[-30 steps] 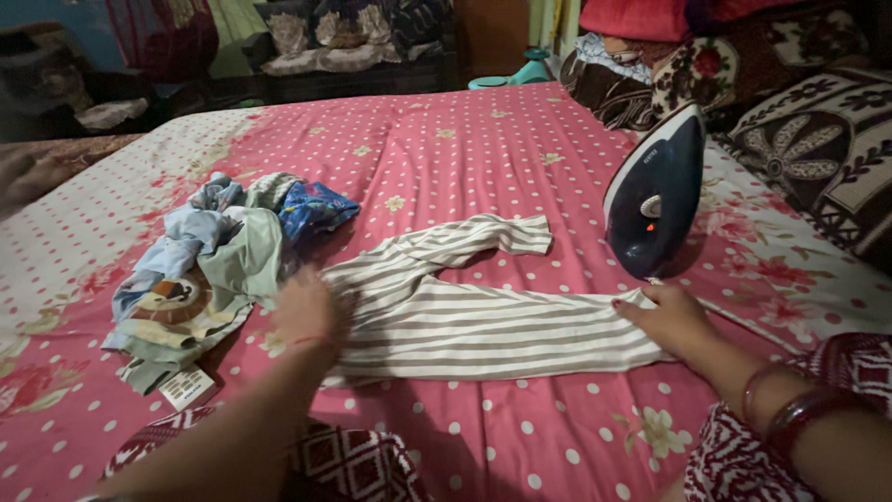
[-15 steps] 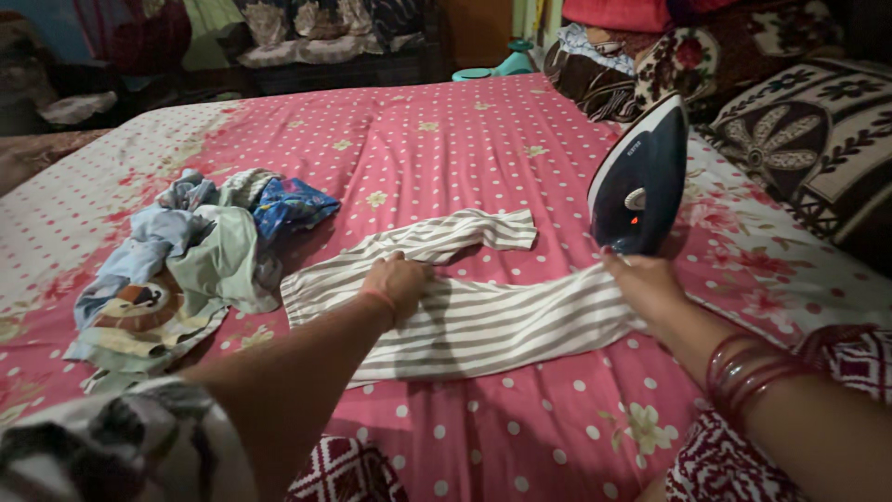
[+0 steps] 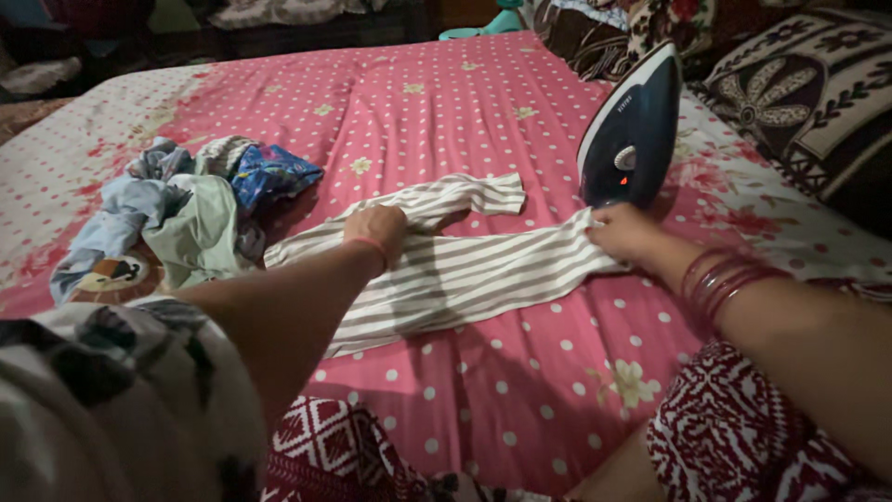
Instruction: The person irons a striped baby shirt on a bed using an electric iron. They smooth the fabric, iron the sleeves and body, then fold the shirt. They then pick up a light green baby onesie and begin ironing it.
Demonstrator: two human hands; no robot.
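The left hand (image 3: 376, 232) is in the middle of the frame, its fingers curled down and pressing on the striped garment (image 3: 455, 274); it seems to pinch the cloth near the place where one leg branches off, but whether the fingers really grip a fold or only press, I cannot tell. The right hand (image 3: 624, 232) is to the right of centre, its fingers closed on the right end of the same garment, just under the base of the iron (image 3: 636, 130). The garment lies flat between the two hands, with its long axis going from lower left to the right, slightly rising; one short leg goes off to the upper right of the left hand and ends near the middle of the frame. Both hands touch the cloth, so neither is nearer than the other; each holds its own end. The iron stands upright on its heel just beside the right hand, very near to the fingers, so on this side there is little room. To the left of the garment, near it, there is a heap of clothes (image 3: 177, 223) in blue and pale green. Below the garment, toward the bottom of the frame, the pink dotted bedsheet (image 3: 520, 390) lies uncovered, and also above it toward the top.
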